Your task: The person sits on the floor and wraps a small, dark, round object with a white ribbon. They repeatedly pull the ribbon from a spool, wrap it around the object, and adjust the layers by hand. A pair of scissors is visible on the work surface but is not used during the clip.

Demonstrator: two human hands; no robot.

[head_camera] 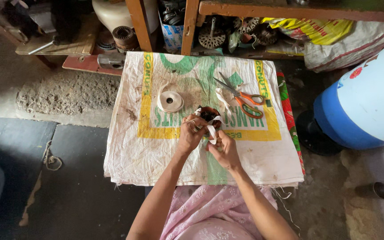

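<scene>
— At the right edge of the frame, what is the biggest thing?

— A blue and white plastic drum (365, 98). Left of it, filling the middle, a white woven sack (156, 155) with green and yellow print is spread over a low table. Along the top runs a wooden shelf (290, 9) crowded with motor parts.

— And on the sack?

— Orange-handled scissors (243, 98) lie right of centre, blades pointing to the upper left. A roll of white tape (170, 101) lies left of centre, apart from the hands.

— Where is the piece being worked?

— At the centre of the frame: a small copper-wound coil (208, 116), held just above the sack. The left hand (191, 133) clasps it from the left, fingers closed on its edge. The right hand (224, 150) pinches a strip of white tape (211, 130) that runs up to the coil.

— Which step does that look like?

— Seemingly binding the winding with tape. The next pass would likely call for steady tension on the strip while the left hand steadies the coil.
</scene>
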